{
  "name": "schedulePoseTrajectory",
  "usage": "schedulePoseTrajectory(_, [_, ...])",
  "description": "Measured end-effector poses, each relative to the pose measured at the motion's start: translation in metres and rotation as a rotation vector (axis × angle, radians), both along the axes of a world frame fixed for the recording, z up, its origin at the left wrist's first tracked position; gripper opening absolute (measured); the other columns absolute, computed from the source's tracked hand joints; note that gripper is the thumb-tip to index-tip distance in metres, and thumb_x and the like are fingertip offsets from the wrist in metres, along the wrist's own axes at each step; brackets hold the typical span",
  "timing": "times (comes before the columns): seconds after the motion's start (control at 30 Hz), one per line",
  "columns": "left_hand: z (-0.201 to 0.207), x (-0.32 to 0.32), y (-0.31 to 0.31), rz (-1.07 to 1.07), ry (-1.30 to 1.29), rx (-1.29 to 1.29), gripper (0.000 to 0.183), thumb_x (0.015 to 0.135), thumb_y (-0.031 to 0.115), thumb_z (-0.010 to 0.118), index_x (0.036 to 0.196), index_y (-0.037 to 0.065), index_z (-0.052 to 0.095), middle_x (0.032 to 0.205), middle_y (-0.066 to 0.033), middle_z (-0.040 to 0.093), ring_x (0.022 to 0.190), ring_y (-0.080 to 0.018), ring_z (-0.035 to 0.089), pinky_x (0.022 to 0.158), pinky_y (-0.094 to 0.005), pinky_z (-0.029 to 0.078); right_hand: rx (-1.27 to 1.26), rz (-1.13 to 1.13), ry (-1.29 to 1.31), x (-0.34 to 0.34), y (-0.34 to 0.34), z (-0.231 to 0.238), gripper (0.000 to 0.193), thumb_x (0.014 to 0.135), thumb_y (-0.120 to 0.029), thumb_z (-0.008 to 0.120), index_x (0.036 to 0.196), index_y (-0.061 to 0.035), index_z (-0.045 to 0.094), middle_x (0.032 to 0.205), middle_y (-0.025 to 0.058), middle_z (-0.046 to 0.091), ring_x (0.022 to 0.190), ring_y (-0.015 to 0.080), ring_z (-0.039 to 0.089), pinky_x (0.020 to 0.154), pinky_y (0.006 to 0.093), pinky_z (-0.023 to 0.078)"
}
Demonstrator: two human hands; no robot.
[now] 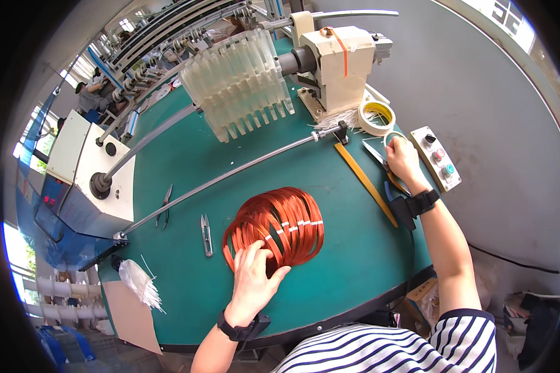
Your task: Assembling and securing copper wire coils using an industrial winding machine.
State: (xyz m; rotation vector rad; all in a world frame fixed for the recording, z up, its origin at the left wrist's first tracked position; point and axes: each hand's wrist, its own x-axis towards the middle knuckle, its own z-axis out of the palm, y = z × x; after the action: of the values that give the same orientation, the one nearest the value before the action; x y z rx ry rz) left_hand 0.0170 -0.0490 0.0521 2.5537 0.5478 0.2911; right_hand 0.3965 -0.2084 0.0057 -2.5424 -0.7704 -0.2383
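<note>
Near the middle of the green mat (186,298), the bundle of copper-coloured wire coils (305,211) is stood on edge, and here's the danger: by one sideways push its loops could be fanned out or toppled, white bands (300,222) notwithstanding. Farther right, the scissors (372,150) could be knocked by a careless sweep of the right hand (404,160), close beside them. Now the hands: the left hand (253,273) is held open, thumb spread wide, fingers laid against the bundle's near-left loops. Farther off, the right hand is curled nearly closed at a pale ring (394,132), just beside the tape roll (365,121); whether that ring is gripped cannot be told.
</note>
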Motion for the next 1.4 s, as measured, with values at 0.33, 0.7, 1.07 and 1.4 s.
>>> schedulePoseTrajectory(0.33, [0.076, 0.058, 0.004, -0.059, -0.419, -0.229, 0.017, 0.085, -0.003, 0.056, 0.101, -0.002, 0.063, 0.095, -0.0095, 0.061, 0.079, -0.0144, 0.059, 0.069, -0.0249, 0.047, 0.812, 0.558, 1.080, -0.121, 0.027, 0.085, 0.017, 0.094, -0.015, 0.049, 0.082, -0.0039, 0.052, 0.067, -0.0008, 0.049, 0.065, 0.0074, 0.044, 0.062, 0.0213, 0.037])
schedulePoseTrajectory(0.7, [0.084, 0.072, 0.057, -0.110, -0.223, -1.077, 0.005, 0.090, 0.005, 0.058, 0.088, 0.001, 0.058, 0.080, -0.0011, 0.063, 0.071, -0.0071, 0.061, 0.067, -0.0218, 0.051, 0.671, 0.890, 0.942, -0.160, 0.097, 0.090, 0.017, 0.091, -0.016, 0.059, 0.096, -0.0002, 0.053, 0.086, 0.0046, 0.054, 0.080, 0.0136, 0.052, 0.067, 0.0284, 0.043])
schedulePoseTrajectory(1.07, [0.123, 0.125, 0.194, 0.126, -0.708, 0.112, 0.004, 0.085, 0.004, 0.060, 0.086, 0.002, 0.057, 0.083, -0.0008, 0.056, 0.073, -0.0099, 0.053, 0.065, -0.0246, 0.043, 0.474, 0.854, 1.350, -0.225, 0.111, 0.073, 0.019, 0.092, -0.015, 0.056, 0.101, 0.0018, 0.059, 0.091, 0.0071, 0.064, 0.090, 0.0120, 0.058, 0.081, 0.0287, 0.047])
schedulePoseTrajectory(1.4, [0.133, 0.191, 0.264, 0.071, -0.793, 0.245, 0.021, 0.083, 0.009, 0.063, 0.102, 0.006, 0.053, 0.100, -0.0063, 0.056, 0.086, -0.0176, 0.055, 0.073, -0.0303, 0.047, 0.710, 0.716, 1.437, -0.186, 0.183, 0.084, 0.013, 0.092, -0.015, 0.056, 0.094, -0.0032, 0.061, 0.092, 0.0039, 0.064, 0.095, 0.0119, 0.055, 0.093, 0.0297, 0.038])
